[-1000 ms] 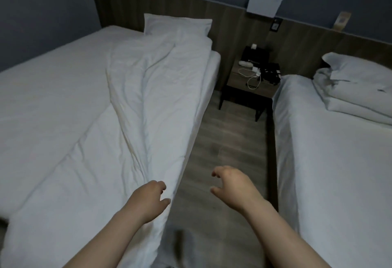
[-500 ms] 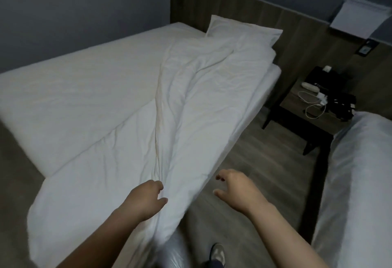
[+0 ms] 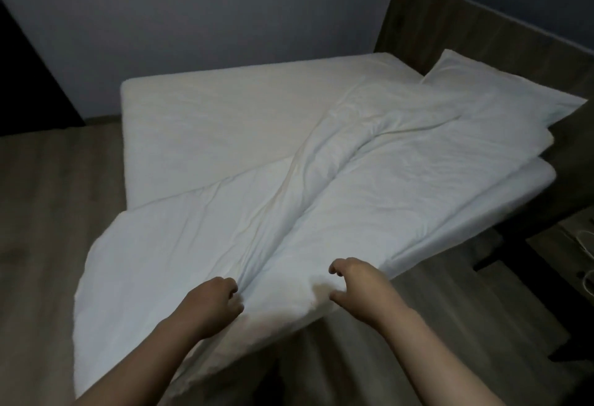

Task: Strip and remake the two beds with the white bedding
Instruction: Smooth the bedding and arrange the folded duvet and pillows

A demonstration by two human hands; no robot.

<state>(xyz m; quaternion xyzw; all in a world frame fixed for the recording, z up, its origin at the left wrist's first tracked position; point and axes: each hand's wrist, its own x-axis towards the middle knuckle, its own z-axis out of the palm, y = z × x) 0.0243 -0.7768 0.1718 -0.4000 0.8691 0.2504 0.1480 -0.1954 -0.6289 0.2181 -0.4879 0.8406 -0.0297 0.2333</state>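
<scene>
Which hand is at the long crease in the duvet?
The left hand, curled where the crease ends on the duvet; the right hand is beside it.

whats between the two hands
Only white duvet: its near end, with a crease beside the left hand; nothing else before the right hand. Head view.

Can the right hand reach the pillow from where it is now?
Probably not. The right hand is over the near end of the duvet, and the pillow lies by the headboard, with the duvet's whole length between them.
</scene>
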